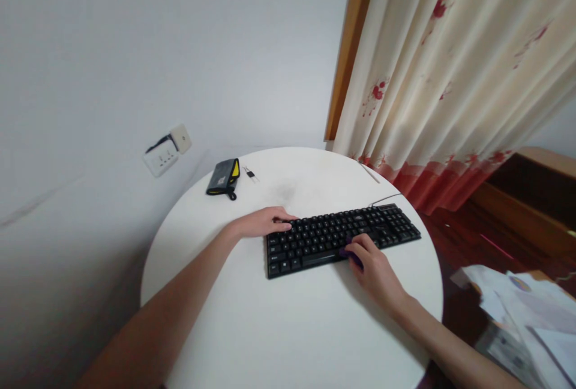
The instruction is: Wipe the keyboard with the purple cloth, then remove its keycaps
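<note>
A black keyboard lies slightly slanted on the round white table. At its back left corner rests my left hand, fingers stretched out and the thumb over the keys. My right hand is closed round a small dark purple thing at the keyboard's front edge, right of the space bar. The fingers cover much of the purple thing, so its kind does not show. A thin cable runs from the keyboard's back edge.
Toward the back left lie a grey pouch with yellow lining and a small black item with thin wires. A thin pale stick lies near the back right edge. Wall, curtain and papers surround the table.
</note>
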Tool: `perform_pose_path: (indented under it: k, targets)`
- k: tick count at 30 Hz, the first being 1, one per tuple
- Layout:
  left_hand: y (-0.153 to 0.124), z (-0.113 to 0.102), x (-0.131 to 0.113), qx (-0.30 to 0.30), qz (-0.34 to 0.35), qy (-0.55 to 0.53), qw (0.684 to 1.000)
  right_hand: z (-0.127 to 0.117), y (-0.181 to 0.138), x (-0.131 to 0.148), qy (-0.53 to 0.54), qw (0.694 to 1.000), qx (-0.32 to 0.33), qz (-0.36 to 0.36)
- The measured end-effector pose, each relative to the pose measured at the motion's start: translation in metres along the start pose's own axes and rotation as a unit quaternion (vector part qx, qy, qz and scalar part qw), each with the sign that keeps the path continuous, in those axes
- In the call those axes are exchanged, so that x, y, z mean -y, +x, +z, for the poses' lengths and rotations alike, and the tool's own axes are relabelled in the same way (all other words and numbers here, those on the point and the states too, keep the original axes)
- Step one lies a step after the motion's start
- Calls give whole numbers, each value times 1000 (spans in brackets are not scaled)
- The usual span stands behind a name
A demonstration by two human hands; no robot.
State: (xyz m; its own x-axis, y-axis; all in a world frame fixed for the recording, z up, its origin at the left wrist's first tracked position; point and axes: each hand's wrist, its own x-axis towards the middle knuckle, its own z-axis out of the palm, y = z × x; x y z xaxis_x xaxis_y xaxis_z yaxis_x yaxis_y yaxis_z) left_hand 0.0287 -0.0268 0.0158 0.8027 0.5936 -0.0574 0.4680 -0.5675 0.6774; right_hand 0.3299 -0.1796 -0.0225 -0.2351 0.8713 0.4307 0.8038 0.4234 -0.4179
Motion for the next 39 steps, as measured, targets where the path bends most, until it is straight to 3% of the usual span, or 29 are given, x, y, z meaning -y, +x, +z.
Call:
perform_pose_path:
  k: [7, 11, 15, 25, 28, 31, 36, 39]
  targets:
    - [1, 1, 4, 1, 1, 12, 1000, 41, 17, 62, -48, 983, 71, -162]
    - [2, 0, 7, 4, -2, 13, 1000, 42, 23, 67, -100, 966, 86, -221]
    - [3, 0, 7, 11, -1, 7, 1000, 22, 13, 40, -115, 971, 85, -194]
    - [5, -1, 8, 14, -11, 5, 1000, -47, -14, -65, -76, 997, 5, 25]
    - [5, -1, 5, 12, -15, 6, 1000, -47, -5, -65, -38, 996, -61, 58]
    - [5, -1, 2, 15, -21, 7, 1000, -32, 7, -42, 10, 995, -91, 40]
    - [6, -1, 1, 20, -19, 7, 1000, -4, 16, -6, -4, 995, 26, -98]
    - [6, 0, 5, 19, -20, 5, 1000, -8, 15, -20, -33, 995, 31, -87]
